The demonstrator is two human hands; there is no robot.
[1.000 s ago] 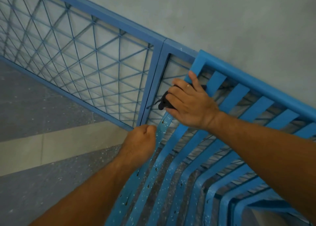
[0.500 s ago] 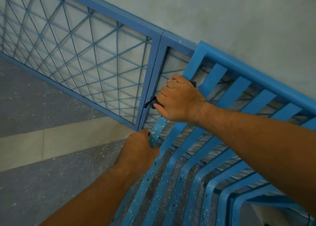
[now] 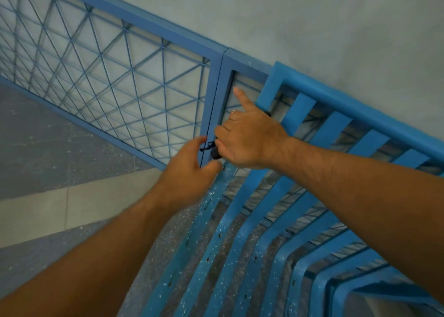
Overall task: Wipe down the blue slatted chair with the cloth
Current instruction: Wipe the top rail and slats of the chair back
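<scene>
The right grip (image 3: pixel 247 139) pinches the dark cloth (image 3: pixel 215 154) against the left edge of the blue slatted chair (image 3: pixel 299 110), forefinger straight; the left grip (image 3: pixel 189 170), half-spread, hovers just beside the cloth.

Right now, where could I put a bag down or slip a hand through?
Free: the floor beside the blue slatted chair, below the mesh fence; gaps between chair slats. Crowded: the chair's upper corner, where left hand and right hand meet at the cloth.
</scene>
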